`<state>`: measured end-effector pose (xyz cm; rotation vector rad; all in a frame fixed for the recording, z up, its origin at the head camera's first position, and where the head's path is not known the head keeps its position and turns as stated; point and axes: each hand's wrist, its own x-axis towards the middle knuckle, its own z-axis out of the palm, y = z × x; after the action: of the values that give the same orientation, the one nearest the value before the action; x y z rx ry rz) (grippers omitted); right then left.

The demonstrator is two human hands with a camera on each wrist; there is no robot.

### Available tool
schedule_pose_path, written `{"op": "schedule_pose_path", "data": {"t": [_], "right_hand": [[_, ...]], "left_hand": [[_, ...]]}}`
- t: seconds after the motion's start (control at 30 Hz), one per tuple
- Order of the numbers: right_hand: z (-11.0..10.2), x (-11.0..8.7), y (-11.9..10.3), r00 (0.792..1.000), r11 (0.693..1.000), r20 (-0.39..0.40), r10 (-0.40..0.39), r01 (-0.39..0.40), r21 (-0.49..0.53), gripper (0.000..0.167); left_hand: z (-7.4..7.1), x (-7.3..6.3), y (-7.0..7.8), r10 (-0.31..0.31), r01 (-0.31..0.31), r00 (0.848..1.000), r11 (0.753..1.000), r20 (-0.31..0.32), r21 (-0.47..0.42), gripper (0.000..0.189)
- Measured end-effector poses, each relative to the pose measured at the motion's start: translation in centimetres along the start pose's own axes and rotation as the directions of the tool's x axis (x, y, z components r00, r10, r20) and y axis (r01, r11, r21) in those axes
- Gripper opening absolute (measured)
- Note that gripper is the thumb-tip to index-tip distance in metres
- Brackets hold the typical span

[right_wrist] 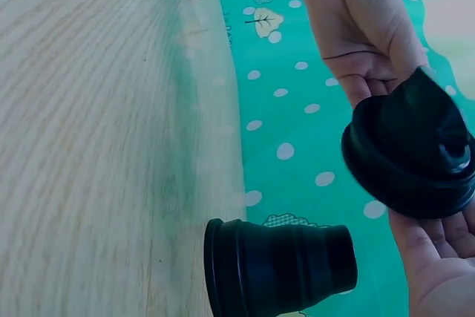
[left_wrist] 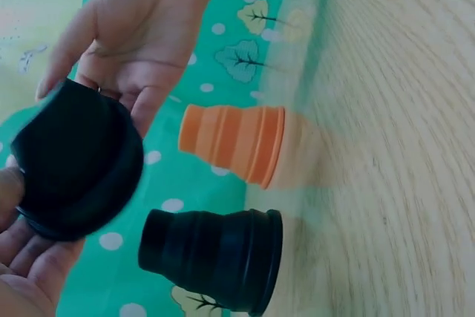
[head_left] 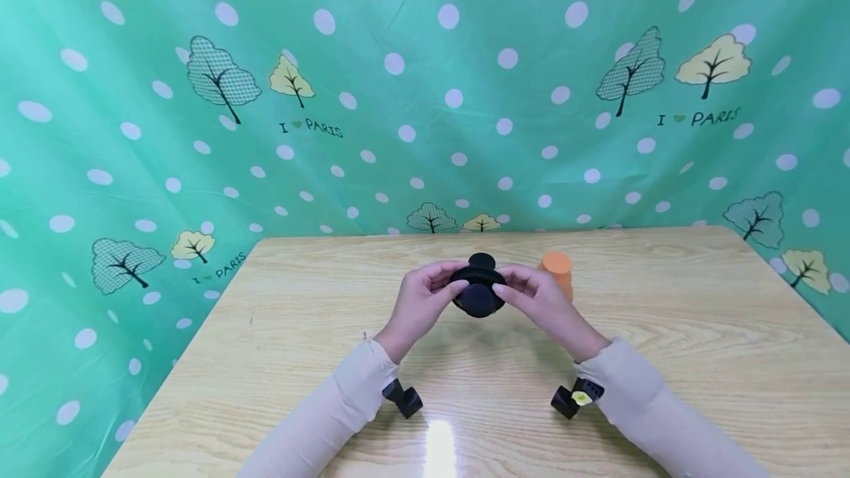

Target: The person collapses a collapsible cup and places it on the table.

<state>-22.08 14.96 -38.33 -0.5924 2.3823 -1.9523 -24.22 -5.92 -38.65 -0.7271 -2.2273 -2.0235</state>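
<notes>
Both hands hold a black collapsible cup (head_left: pixel 479 299) in the air over the table. Its ringed wall is partly folded down into a squat shape, and its middle looks bent in the right wrist view. My left hand (head_left: pixel 426 293) grips the left side, thumb on the near face and fingers behind. On the opposite side my right hand (head_left: pixel 536 295) pinches the rim the same way. Just beyond them a second black cup (left_wrist: pixel 211 257) stands upside down, wide rim on the table. An orange cup (left_wrist: pixel 234 142) stands likewise, partly hidden behind my right hand in the head view.
The light wooden table (head_left: pixel 319 360) reaches back to a green dotted curtain (head_left: pixel 372 168) printed with trees. Small black cameras hang below both wrists, the left camera (head_left: pixel 403 398) and the right camera (head_left: pixel 567 400), over the tabletop.
</notes>
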Motion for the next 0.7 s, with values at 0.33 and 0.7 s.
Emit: {"op": "schedule_pose_path", "data": {"t": [0.33, 0.7], "right_hand": [[0.43, 0.01, 0.44, 0.993, 0.999, 0.118, 0.008, -0.004, -0.032, 0.033], [0.41, 0.05, 0.47, 0.992, 0.999, 0.124, 0.001, 0.006, -0.049, 0.034]], "left_hand": [[0.35, -0.52, 0.18, 0.087, -0.113, 0.988, 0.972, 0.129, 0.204, 0.029], [0.33, -0.54, 0.35, 0.036, -0.057, 0.991, 0.984, 0.128, 0.167, 0.032]]}}
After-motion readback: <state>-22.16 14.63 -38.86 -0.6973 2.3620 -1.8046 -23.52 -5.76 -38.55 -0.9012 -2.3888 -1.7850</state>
